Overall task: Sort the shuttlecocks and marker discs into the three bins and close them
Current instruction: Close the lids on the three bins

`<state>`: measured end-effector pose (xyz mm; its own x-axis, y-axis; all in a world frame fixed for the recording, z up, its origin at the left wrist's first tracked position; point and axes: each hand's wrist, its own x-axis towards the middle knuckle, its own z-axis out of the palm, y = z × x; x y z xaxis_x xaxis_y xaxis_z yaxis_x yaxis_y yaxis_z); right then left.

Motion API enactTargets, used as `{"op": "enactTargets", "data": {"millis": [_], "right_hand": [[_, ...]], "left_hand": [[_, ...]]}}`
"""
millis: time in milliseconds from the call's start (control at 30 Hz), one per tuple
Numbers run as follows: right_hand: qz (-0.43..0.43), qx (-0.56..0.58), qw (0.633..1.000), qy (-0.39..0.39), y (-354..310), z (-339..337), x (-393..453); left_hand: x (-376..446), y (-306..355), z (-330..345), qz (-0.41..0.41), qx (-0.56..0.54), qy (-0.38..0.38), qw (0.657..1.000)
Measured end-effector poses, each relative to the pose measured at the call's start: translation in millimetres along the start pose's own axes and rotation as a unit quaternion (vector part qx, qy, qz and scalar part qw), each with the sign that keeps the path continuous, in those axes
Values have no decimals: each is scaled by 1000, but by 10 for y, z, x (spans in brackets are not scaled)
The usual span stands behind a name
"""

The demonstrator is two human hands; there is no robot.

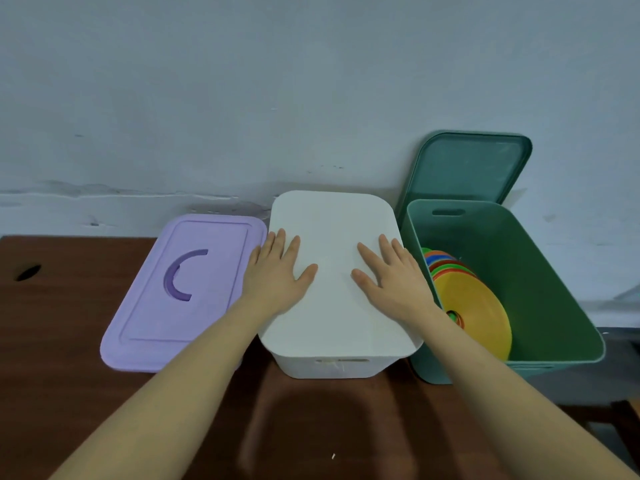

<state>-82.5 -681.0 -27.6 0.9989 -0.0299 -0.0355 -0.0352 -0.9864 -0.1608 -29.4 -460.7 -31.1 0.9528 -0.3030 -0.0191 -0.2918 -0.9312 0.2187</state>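
Three bins stand in a row against the wall. The purple bin [152, 327] on the left has its lid on. The white bin [332, 367] in the middle is covered by its white lid [332, 223]. My left hand [277, 275] and my right hand [391, 277] lie flat on that lid, fingers straight and spread. The green bin [540, 271] on the right is uncovered and holds a stack of marker discs [474, 306], a yellow one in front. Its green lid [467, 168] leans upright against the wall behind it. No shuttlecock is visible.
The bins rest on a dark brown table [69, 375] with a dark hole [28, 272] near its left edge. A pale wall [311, 81] rises directly behind. A small white speck [333, 455] lies on the table near me.
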Motion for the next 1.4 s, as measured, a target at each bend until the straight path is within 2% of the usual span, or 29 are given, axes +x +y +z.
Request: {"op": "enactTargets", "data": {"millis": [400, 667, 800, 1033, 1267, 1400], "right_hand": [[12, -11, 1000, -1, -29, -55, 93], [10, 29, 997, 77, 92, -348, 79], [-4, 8, 989, 146, 456, -585, 205], [-20, 1, 984, 178, 1401, -968, 476], [94, 1, 977, 192, 2324, -1108, 846], [103, 34, 978, 178, 2571, -1100, 1047]], "left_hand": [[42, 6, -70, 5, 1, 12, 1000], [65, 428, -305, 47, -19, 75, 996], [308, 834, -415, 64, -15, 120, 991], [860, 1843, -508, 86, -20, 147, 985], [1472, 2474, -439, 38, -20, 130, 991], [1697, 2639, -367, 9, -34, 105, 994]]}}
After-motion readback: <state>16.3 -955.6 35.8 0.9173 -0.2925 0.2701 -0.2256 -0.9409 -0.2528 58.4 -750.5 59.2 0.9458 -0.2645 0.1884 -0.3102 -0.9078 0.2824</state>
